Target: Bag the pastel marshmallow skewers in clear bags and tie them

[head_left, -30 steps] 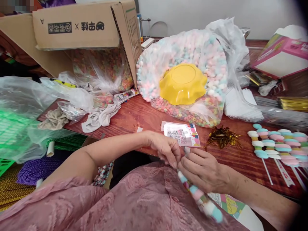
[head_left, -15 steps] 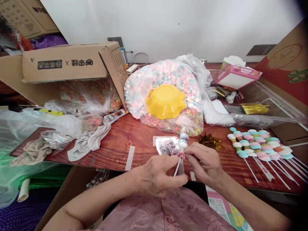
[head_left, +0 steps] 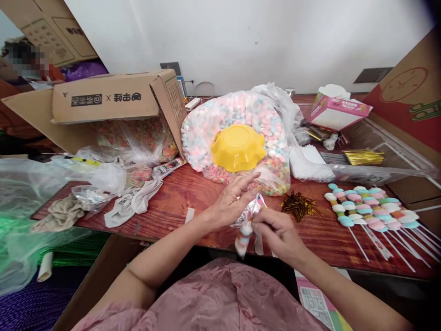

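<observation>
My right hand [head_left: 280, 232] is closed, pinching a wrapped marshmallow skewer [head_left: 245, 233] near its middle. The skewer's clear-wrapped candy end, with pale blue and white pieces, points down toward me and is a little blurred. My left hand [head_left: 234, 200] is off the skewer, its fingers stretched out and apart just beyond it. Partly hidden under the hands lies a printed packet [head_left: 258, 201]. Close to my right hand is a pile of gold twist ties [head_left: 299, 206]. Finished-looking marshmallow skewers [head_left: 374, 209] lie in a row on the right, sticks toward me.
A large bag of marshmallows [head_left: 200, 133] carries an upturned yellow bowl [head_left: 239, 145]. An open cardboard box [head_left: 113, 99] stands left, with grey cloths [head_left: 132, 204] before it. A clear plastic tray [head_left: 372, 172] holds gold ties, beside white bags [head_left: 310, 161]. The table [head_left: 155, 225] is wooden.
My left hand has let go of the stick and moved away, opening out. The skewer has turned round in my right hand, so its candy end now points toward me.
</observation>
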